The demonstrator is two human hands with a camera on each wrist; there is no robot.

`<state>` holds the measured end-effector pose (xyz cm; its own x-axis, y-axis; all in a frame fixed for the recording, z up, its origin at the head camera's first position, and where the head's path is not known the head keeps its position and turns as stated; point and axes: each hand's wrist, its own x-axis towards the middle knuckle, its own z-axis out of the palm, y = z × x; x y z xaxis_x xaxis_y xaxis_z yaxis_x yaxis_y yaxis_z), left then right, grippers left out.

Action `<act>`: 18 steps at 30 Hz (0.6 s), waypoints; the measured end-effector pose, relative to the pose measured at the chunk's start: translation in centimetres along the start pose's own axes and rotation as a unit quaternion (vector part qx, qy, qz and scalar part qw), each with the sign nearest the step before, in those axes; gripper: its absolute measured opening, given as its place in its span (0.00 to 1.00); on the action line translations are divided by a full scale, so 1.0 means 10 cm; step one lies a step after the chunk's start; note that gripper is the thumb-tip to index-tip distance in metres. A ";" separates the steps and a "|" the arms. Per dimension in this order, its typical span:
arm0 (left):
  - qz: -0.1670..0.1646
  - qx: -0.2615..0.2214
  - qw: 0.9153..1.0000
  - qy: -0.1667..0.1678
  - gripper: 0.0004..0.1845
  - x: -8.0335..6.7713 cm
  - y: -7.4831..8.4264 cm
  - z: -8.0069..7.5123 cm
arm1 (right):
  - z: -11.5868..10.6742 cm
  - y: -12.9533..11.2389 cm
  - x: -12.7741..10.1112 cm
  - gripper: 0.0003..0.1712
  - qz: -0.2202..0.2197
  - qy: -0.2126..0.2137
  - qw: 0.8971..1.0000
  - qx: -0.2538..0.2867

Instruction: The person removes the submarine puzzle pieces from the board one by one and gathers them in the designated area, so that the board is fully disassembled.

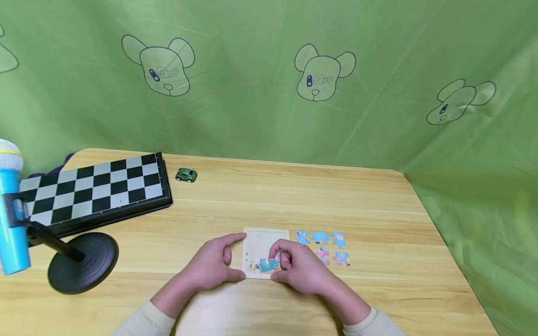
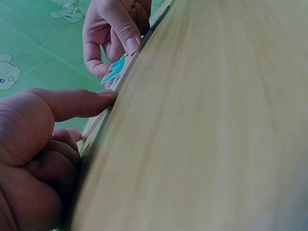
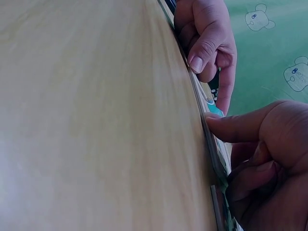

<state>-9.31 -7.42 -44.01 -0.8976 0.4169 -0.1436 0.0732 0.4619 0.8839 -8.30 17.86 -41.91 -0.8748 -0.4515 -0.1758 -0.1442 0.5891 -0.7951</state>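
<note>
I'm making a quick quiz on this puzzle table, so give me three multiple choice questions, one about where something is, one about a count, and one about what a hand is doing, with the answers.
1. Where does the small green toy car stand?
A. Just right of the chessboard, toward the table's far edge
B. On the puzzle tray
C. Beside the loose pieces

2. How many loose puzzle pieces lie right of the puzzle tray?
A. Two
B. Five
C. Nine

3. What is the right hand doing?
A. Lying flat on the bare table
B. Pinching a blue puzzle piece on the tray
C. Lifting the car

Answers: 1 A, the car sits off the board's far right corner. 2 B, three pieces in the far row and two nearer. 3 B, its fingers close on the blue piece while the left hand steadies the tray's edge.
</note>
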 end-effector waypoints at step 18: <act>-0.002 0.002 1.000 -0.003 0.47 0.01 -0.01 0.00 | 0.00 -0.02 0.00 0.19 -0.021 -0.004 1.000 0.000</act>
<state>-9.40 -7.40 -44.16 -0.8952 0.4198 -0.1493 0.0716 0.4662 0.8818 -8.30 17.77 -41.71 -0.8645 -0.4808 -0.1466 -0.1808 0.5695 -0.8018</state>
